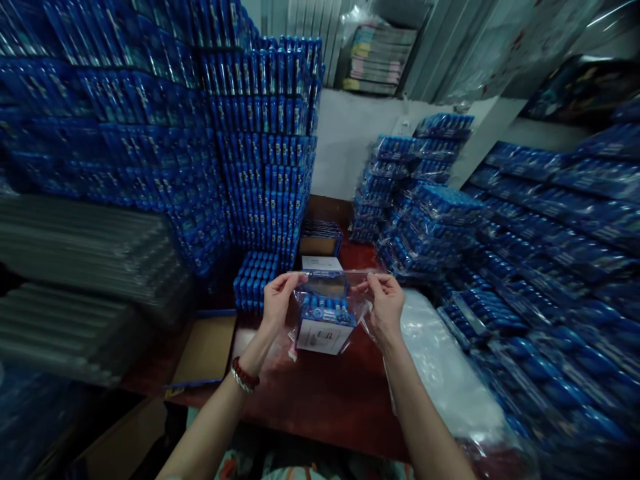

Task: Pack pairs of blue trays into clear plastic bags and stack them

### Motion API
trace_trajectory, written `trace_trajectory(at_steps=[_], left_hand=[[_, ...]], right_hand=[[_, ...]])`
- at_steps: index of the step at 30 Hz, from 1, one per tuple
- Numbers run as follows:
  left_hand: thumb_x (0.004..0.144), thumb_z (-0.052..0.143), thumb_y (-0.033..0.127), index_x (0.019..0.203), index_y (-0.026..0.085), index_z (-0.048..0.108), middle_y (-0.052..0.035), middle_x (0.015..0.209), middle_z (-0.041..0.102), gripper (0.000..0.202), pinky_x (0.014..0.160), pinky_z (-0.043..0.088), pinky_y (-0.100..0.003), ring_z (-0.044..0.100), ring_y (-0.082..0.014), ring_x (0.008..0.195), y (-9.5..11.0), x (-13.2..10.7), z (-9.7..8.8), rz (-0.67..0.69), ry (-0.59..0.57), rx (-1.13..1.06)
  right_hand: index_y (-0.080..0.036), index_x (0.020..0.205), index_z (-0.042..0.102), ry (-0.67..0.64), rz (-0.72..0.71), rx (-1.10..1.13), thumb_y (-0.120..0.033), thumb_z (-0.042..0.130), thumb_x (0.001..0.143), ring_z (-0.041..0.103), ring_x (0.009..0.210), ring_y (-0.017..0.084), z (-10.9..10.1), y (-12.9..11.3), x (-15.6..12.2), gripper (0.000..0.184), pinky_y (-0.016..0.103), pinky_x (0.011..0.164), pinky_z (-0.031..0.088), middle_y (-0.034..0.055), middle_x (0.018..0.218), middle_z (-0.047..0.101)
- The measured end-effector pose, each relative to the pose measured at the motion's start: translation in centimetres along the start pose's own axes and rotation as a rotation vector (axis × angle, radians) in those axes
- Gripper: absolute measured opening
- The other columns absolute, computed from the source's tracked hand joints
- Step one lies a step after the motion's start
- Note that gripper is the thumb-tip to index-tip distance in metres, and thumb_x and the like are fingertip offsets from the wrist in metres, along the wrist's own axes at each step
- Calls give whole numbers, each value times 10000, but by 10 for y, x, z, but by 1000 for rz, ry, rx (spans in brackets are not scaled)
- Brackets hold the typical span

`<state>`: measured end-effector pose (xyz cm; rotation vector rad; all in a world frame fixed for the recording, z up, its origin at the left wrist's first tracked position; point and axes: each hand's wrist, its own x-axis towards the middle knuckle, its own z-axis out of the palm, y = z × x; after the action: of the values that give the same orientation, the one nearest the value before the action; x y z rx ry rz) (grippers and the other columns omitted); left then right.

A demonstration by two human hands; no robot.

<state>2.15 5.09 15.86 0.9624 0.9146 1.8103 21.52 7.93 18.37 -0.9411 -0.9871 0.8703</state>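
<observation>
A clear plastic bag [359, 308] is stretched between my two hands above the red table. My left hand [280, 299] pinches one top corner of it, and my right hand [385, 299] pinches the other. Inside the bag sits a display box [326, 333], white at the front with a blue printed band. A row of blue-capped items [320, 304] shows in the box, behind its front wall. A brown raised flap [327, 287] stands behind them. Bracelets circle my left wrist.
Tall stacks of blue packs [270, 153] rise at the left and back. Wrapped blue packs [440, 220] crowd the right. A pile of clear plastic bags [440, 360] lies by my right forearm. An open cardboard tray [205, 348] and loose blue items [256, 277] stand left.
</observation>
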Motion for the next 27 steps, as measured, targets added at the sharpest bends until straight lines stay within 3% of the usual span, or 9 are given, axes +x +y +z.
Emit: trace_trajectory(at_steps=[3, 6, 7, 9, 12, 16, 22, 25, 27], left_hand=[[768, 637, 364, 806, 130, 698, -46, 785, 718, 245, 839, 499, -321, 664, -154, 779, 8, 6, 2, -1, -18, -68], [776, 626, 388, 780, 124, 698, -43, 749, 709, 274, 824, 506, -310, 663, -149, 759, 12, 9, 4, -16, -1, -94], [782, 617, 392, 783, 123, 699, -46, 758, 712, 282, 823, 506, -307, 664, -150, 765, 12, 8, 5, -18, 0, -87], [791, 606, 391, 812, 123, 705, -54, 801, 720, 286, 826, 500, -298, 663, -155, 794, 11, 6, 6, -10, -1, -45], [772, 617, 398, 851, 127, 712, -47, 841, 722, 298, 799, 497, -278, 650, -160, 813, 9, 3, 6, 25, 21, 40], [749, 622, 422, 891, 123, 712, -40, 847, 721, 343, 781, 499, -280, 640, -168, 814, 10, 3, 2, 35, 56, 114], [781, 586, 413, 870, 133, 713, -31, 815, 723, 320, 729, 511, -257, 645, -177, 808, 11, 6, -6, 94, 19, 238], [795, 575, 413, 842, 133, 708, -37, 805, 727, 312, 742, 517, -261, 661, -173, 782, 10, 5, -6, 102, 24, 262], [804, 568, 425, 823, 132, 695, -52, 802, 729, 320, 797, 519, -293, 676, -181, 792, 9, 3, -6, 88, 42, 218]], right_hand=[[-182, 808, 530, 50, -153, -249, -435, 619, 751, 610, 547, 161, -2, -8, 7, 274, 301, 572, 507, -15, 598, 609], [-184, 980, 580, 154, -594, -628, -350, 558, 828, 602, 868, 200, 4, -19, 2, 226, 364, 802, 469, 70, 899, 640], [-200, 1022, 589, 100, -755, -750, -298, 535, 851, 574, 954, 207, 9, -23, -2, 204, 378, 866, 433, 78, 970, 631], [-230, 1073, 599, -154, -1004, -949, -208, 491, 884, 541, 1032, 209, 25, -28, -14, 219, 393, 937, 372, 71, 1024, 632], [-224, 1157, 573, -516, -1178, -1138, -167, 444, 914, 534, 1065, 216, 54, -29, -26, 280, 406, 966, 350, 75, 1082, 640], [-214, 1193, 544, -733, -1160, -1244, -165, 354, 942, 550, 1078, 228, 77, -30, -22, 318, 410, 960, 409, 81, 1104, 645], [-291, 973, 607, -831, -994, -986, -229, 409, 917, 605, 988, 172, 87, -26, -15, 215, 345, 928, 482, 36, 901, 678], [-266, 766, 605, -717, -915, -831, -279, 488, 868, 623, 847, 161, 99, -19, 4, 155, 301, 838, 514, 42, 714, 642], [-240, 668, 588, -452, -816, -637, -323, 538, 817, 612, 727, 147, 98, -25, 33, 177, 278, 750, 519, 35, 627, 606]])
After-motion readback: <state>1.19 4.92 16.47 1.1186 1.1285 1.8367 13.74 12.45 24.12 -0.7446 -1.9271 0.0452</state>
